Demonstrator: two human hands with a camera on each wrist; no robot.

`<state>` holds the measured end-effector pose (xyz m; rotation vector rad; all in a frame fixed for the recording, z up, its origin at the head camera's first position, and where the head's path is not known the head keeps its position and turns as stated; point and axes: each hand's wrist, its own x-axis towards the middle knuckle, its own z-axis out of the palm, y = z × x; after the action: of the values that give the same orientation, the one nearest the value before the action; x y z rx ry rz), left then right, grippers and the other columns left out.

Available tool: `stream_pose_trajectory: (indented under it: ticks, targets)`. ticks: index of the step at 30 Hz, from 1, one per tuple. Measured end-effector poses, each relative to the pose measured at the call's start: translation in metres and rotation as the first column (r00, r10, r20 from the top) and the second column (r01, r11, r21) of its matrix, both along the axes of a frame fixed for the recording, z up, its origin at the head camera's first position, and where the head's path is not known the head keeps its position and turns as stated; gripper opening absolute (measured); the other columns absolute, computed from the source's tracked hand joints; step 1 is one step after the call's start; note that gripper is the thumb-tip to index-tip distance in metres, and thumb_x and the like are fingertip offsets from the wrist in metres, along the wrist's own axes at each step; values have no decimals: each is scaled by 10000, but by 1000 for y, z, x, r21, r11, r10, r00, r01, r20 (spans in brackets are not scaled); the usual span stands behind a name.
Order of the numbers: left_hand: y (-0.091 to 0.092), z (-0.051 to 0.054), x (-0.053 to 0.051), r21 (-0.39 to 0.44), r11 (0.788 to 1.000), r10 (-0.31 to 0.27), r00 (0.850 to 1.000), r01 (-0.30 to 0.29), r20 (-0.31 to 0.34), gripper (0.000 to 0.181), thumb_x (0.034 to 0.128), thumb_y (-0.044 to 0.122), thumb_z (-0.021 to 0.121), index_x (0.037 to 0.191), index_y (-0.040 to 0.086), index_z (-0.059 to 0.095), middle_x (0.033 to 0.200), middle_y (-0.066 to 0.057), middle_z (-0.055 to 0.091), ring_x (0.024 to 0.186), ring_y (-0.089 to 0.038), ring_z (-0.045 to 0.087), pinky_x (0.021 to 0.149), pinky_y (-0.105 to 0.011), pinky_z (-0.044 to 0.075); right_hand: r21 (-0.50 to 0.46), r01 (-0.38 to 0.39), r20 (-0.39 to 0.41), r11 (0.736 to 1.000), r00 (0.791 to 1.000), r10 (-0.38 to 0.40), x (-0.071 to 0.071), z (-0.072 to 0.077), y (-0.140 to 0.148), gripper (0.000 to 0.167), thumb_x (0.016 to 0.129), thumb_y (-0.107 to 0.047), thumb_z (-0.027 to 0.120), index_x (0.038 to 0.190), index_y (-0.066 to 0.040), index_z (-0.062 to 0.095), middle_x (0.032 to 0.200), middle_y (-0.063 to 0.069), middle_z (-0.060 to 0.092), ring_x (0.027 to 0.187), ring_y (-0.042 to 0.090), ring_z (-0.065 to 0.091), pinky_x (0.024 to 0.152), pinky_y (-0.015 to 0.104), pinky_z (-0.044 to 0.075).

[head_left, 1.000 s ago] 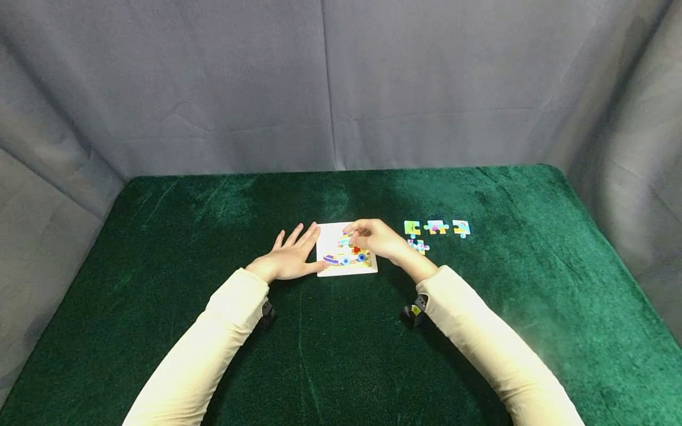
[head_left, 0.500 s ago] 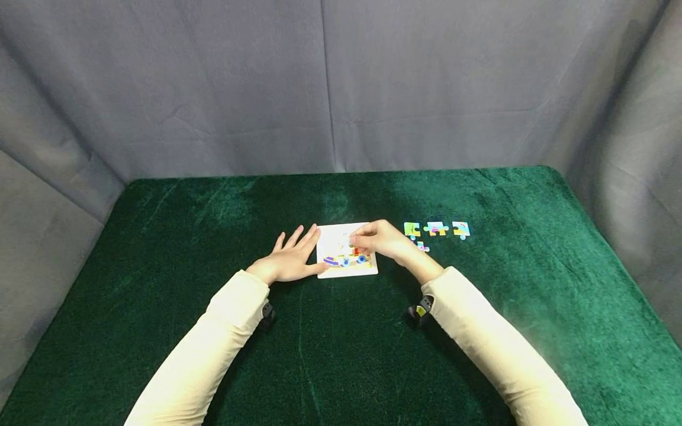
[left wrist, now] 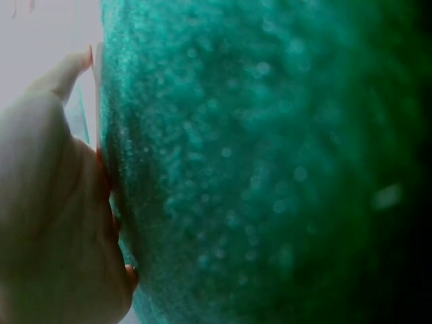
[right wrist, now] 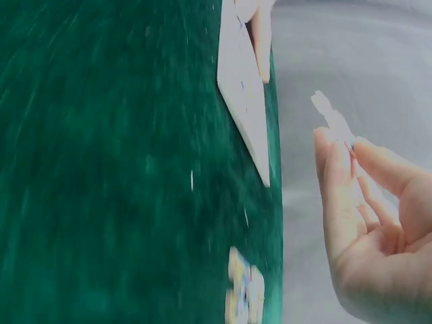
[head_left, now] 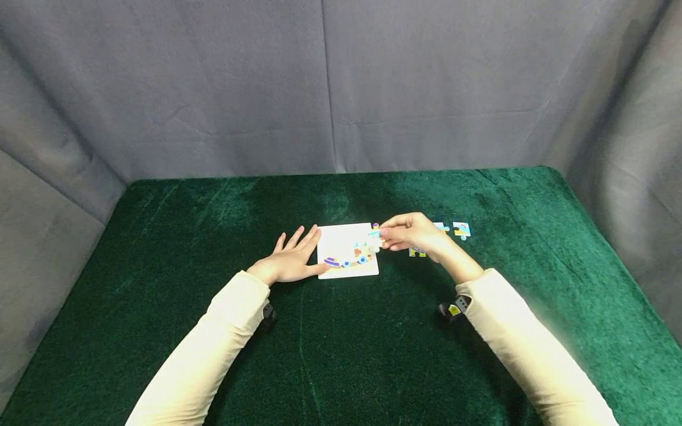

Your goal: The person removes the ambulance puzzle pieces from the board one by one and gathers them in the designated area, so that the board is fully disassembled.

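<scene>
A white puzzle board (head_left: 341, 234) lies on the green cloth, its lower part filled with joined pieces that show a vehicle with blue wheels. My left hand (head_left: 288, 263) lies spread at the board's left edge, with fingertips and thumb touching its rim. Over the right edge of the board, my right hand (head_left: 418, 234) pinches a puzzle piece (head_left: 375, 238) between thumb and fingers. In the right wrist view, this puzzle piece (right wrist: 334, 121) is seen edge-on, lifted above the cloth.
To the right of the board lie loose puzzle pieces: one (head_left: 461, 229) at the far right, another (head_left: 417, 252) below my right hand, and one partly hidden behind that hand. A grey curtain (head_left: 330, 89) hangs behind the green-covered table (head_left: 224, 213).
My right hand has moved right from the middle of the board to its right edge and now holds a puzzle piece off the board. The left hand has stayed in place.
</scene>
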<state>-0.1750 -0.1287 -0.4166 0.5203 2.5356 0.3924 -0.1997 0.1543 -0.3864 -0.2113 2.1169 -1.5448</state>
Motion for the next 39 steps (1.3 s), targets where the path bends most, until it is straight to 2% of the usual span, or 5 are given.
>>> stream_pose_trajectory:
  ticks: [4,10,16,26,39]
  targets:
    - [0,2,1,7,1000,-1,1000,1,5,866,957,546,413,1543,105,-46,1629,-49,-89,1500,-297,-127,1175,-575,-91,-7,26,-12,1000,1000,-26,1,3,21,372,950,-99,562,1203,172,532,738,-116,685,702,11,657,703,190,565]
    - [-1,1,1,3,1000,-2,1000,2,5,867,956,547,415,1543,105,-44,1629,-47,-91,1500,-302,-125,1176,-577,-88,-15,57,-22,998,998,-57,2,9,50,365,951,-96,561,1195,172,520,756,-138,687,716,-3,650,717,194,567]
    - [0,1,0,-11,1000,-1,1000,1,0,869,954,561,408,1544,112,-45,1629,-35,-94,1502,-291,-124,1179,-572,-83,5,76,-21,997,997,-76,4,13,73,419,960,-112,554,1250,182,478,776,-155,683,746,-31,643,738,173,561]
    - [0,2,1,-7,1000,2,1000,-2,5,870,955,552,413,1543,105,-48,1629,-47,-88,1501,-303,-117,1178,-574,-83,55,84,-3,995,996,-84,5,6,99,441,982,-78,494,1297,217,407,769,-163,671,749,-46,640,742,166,559]
    - [0,2,1,2,1000,9,1000,-9,4,872,951,558,414,1544,114,-47,1630,-36,-87,1502,-286,-124,1181,-565,-85,84,70,66,994,995,-76,6,-9,112,412,983,-73,482,1277,211,434,772,-159,669,749,-38,647,722,152,552]
